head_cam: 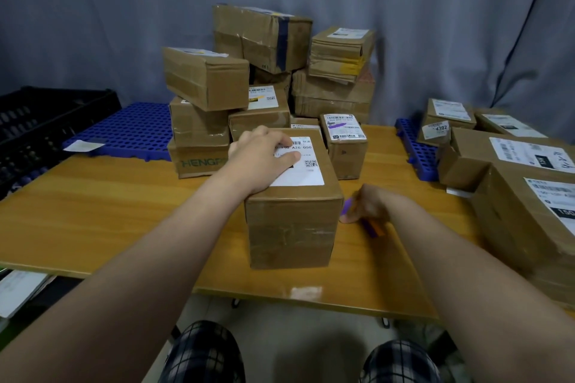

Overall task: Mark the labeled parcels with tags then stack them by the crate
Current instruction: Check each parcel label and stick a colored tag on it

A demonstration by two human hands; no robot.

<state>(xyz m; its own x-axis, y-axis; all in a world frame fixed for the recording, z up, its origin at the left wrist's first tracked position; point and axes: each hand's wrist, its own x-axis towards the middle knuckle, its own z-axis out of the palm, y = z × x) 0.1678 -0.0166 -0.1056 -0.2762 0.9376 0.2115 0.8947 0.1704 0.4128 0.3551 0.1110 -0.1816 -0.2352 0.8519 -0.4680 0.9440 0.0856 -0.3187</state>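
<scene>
A brown cardboard parcel with a white shipping label stands on the wooden table in front of me. My left hand rests flat on its top, fingers spread over the label. Just right of the parcel, my right hand grips a purple marker low against the tabletop. Behind stands a small parcel whose label bears a purple stroke. A black crate is at the far left.
A pile of taped parcels rises at the table's back centre. More labelled parcels crowd the right side. Blue perforated pallets lie beside the crate and at the right. Grey curtain behind.
</scene>
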